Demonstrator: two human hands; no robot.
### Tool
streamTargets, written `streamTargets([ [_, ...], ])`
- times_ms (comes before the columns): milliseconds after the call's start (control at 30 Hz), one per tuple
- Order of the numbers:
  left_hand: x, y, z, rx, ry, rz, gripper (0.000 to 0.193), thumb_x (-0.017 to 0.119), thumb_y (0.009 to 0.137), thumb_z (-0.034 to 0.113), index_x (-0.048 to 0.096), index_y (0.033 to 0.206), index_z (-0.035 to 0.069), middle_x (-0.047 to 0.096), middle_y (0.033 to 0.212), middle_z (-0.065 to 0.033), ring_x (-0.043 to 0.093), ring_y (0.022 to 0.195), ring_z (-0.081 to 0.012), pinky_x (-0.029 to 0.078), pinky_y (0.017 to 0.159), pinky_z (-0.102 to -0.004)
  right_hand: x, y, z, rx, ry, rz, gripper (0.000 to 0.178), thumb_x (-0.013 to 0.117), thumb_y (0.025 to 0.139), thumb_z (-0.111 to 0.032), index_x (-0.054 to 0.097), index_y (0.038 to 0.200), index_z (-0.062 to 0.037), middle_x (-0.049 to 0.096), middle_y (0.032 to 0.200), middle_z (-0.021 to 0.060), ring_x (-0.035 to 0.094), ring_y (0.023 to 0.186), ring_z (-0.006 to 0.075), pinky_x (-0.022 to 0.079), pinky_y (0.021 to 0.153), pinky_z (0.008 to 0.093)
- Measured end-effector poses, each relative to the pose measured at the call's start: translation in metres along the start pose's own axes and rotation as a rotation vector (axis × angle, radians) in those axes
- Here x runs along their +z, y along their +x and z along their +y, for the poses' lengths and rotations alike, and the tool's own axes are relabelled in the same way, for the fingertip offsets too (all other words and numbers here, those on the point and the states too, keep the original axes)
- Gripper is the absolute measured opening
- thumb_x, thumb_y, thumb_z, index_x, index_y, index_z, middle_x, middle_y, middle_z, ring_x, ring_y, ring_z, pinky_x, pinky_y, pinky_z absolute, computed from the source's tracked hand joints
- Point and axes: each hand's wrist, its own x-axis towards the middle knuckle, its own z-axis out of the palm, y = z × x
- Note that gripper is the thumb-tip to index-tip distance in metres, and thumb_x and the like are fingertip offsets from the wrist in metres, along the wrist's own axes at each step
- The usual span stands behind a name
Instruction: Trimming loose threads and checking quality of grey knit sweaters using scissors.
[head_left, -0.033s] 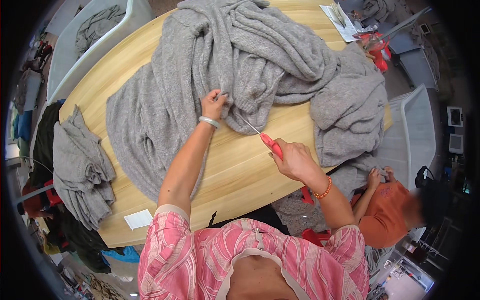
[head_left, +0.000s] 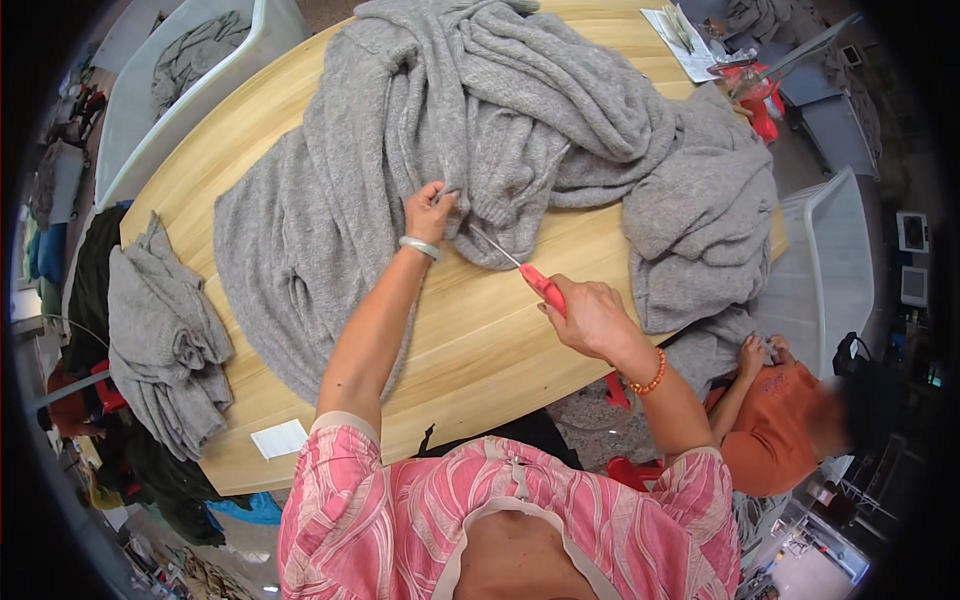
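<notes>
A large heap of grey knit garments (head_left: 360, 150) covers the middle of the wooden table. My left hand (head_left: 430, 215), with a pale bangle at its wrist, pinches a fold of this knit at its near edge. In my right hand (head_left: 597, 318) is a red-handled tool (head_left: 540, 286) with a slim metal shaft; its exact kind cannot be made out. The shaft points up and left towards the pinched fold and lies over the grey knit. Its tip is close to my left fingers, and the cloth partly hides it.
More grey knits lie on the table's left edge (head_left: 165, 340) and right side (head_left: 700, 230). A white card (head_left: 279, 440) is near the front left. White bins (head_left: 190, 85) stand beyond the edges. At right, a person in orange (head_left: 770, 430) handles grey cloth. Papers (head_left: 682, 45) lie back right.
</notes>
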Motion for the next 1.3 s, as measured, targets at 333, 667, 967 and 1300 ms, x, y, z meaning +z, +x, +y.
streamTargets([
  [333,-0.014,0.006,0.032,-0.139,0.433,-0.246,0.015,0.069,0.086,0.017,0.064,0.084,0.004,0.050,0.070,0.0079,0.041,0.061,-0.0029,0.033,0.052,-0.0215,-0.017,0.043,0.022,-0.041,0.042,0.057,0.023,0.059,0.087,-0.021,0.053,0.103,-0.0052,0.062,0.075,0.0228,0.061,0.074,0.0429,0.048,0.067,0.0505],
  [667,0.031,0.099,0.069,-0.085,-0.020,0.072,0.033,0.074,0.081,0.014,0.060,0.108,0.001,0.064,0.090,-0.0002,0.056,0.073,-0.0063,0.045,0.064,-0.0195,-0.024,0.069,0.026,-0.051,0.145,0.150,0.027,0.059,0.088,-0.020,0.051,0.109,-0.0045,0.061,0.074,0.0238,0.061,0.073,0.0430,0.047,0.067,0.0502],
  [967,0.021,0.107,0.030,-0.046,-0.100,-0.051,0.009,0.069,0.084,0.005,0.066,0.091,0.003,0.066,0.086,0.0005,0.057,0.075,-0.0057,0.046,0.070,-0.0203,-0.046,0.110,0.022,0.001,-0.009,0.129,0.023,0.058,0.087,-0.020,0.056,0.103,-0.0034,0.062,0.072,0.0261,0.061,0.071,0.0443,0.048,0.065,0.0518],
  [1300,0.015,0.102,0.017,-0.155,-0.258,0.056,0.013,0.067,0.087,0.010,0.065,0.097,0.002,0.066,0.091,-0.0016,0.058,0.081,-0.0087,0.046,0.076,-0.0238,-0.046,0.120,0.019,-0.026,0.022,0.073,0.024,0.059,0.086,-0.022,0.057,0.099,-0.0010,0.063,0.075,0.0250,0.061,0.073,0.0448,0.048,0.066,0.0513],
])
